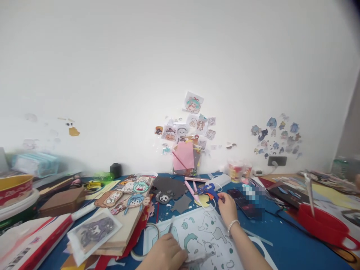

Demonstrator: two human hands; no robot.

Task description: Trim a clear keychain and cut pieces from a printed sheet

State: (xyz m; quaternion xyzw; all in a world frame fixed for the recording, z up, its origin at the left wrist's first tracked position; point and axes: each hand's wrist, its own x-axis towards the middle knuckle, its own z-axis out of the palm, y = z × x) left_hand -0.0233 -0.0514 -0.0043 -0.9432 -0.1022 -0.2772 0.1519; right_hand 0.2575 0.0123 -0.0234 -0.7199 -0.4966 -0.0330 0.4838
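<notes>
My left hand (165, 254) is closed low in the middle, over the edge of a white sheet (194, 225) printed with green and white shapes. A slim grey pen-like tool (170, 225) sticks up from its fingers. A blurred, crumpled-looking strip (198, 258) lies beside these fingers; I cannot make out what it is. My right hand (227, 206), with a bracelet at the wrist, reaches over the sheet's far right edge. Its fingers are closed at the handle of a blue glue gun (209, 190). A yellow paper piece (204, 200) lies beneath the gun.
A roll of tape (137, 256) lies left of the sheet, beside stacked books (125, 232) topped with cartoon cutouts. A phone (242, 202) is right of my right hand. Further right stands a red bowl (323, 227) with a utensil. Grey paper scraps (181, 204) lie behind the sheet.
</notes>
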